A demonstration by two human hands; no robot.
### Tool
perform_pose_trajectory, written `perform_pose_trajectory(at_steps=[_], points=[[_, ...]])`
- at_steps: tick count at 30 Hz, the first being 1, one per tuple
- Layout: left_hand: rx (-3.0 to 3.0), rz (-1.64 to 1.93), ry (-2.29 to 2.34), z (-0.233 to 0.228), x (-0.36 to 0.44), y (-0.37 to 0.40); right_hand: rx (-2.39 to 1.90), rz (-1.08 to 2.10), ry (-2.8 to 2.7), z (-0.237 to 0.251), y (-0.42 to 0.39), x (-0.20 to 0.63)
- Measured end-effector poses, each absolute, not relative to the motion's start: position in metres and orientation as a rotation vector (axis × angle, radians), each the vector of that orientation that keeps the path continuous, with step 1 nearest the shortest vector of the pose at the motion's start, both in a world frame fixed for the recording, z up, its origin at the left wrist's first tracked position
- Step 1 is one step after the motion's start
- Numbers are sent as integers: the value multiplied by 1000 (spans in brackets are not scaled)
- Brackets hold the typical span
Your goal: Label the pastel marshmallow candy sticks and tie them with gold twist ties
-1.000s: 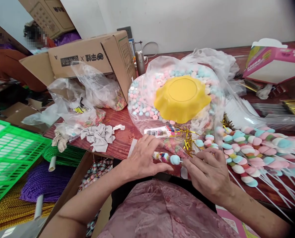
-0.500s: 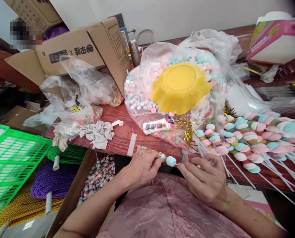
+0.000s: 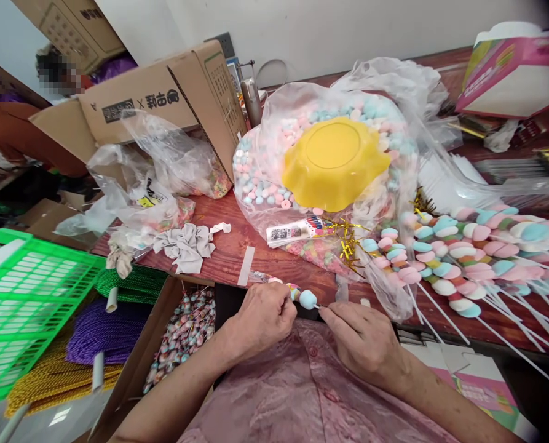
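A marshmallow skewer [image 3: 308, 299] with a pale blue end piece and coloured pieces behind it, its far end in clear film, lies across the table's front edge. My left hand [image 3: 262, 314] is closed against the skewer's lower side and hides part of it; its fingertips are turned from view. With thumb and forefinger, my right hand [image 3: 366, 337] pinches the thin white stick just beyond the blue piece. To the right lie many finished-looking marshmallow skewers [image 3: 468, 252], their white sticks pointing toward me.
A yellow scalloped bowl [image 3: 334, 161] rests upside down on a clear bag of marshmallows [image 3: 256, 184]. Open carton [image 3: 140, 92], grey cloth [image 3: 189, 246] and gold tinsel ties [image 3: 349, 243] are around it. Below left are a box of wrapped candies [image 3: 182, 332] and a green basket [image 3: 39, 307]. Another person stands far left.
My right hand has shifted slightly left and down, its fingers more curled. The skewer's blue end has moved a little left. My left hand has turned into a tighter fist. The view has shifted slightly.
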State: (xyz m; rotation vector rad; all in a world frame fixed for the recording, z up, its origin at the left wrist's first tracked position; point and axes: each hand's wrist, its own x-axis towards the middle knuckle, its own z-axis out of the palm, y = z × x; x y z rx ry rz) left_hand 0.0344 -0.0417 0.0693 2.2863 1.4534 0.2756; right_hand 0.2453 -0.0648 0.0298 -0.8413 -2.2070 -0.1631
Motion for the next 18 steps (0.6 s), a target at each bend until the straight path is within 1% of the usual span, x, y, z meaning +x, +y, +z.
perform_pose_trajectory(at_steps=[5,8,13,15,18], points=[[2403,300,1411,75,44,-54,-847,-154,-2164,29,-70,230],[2426,427,1386,77,47,-54,-862,-97,-2132,29,-65,225],[2116,683,1405,77,44,-38,-781,-107,-2056,30,-58,222],[2052,693,1411,73,43,-34,-750,-113,-2048,29,-58,221],[2123,624,1358,71,43,-32,-756,-114,-2051,25,-55,224]])
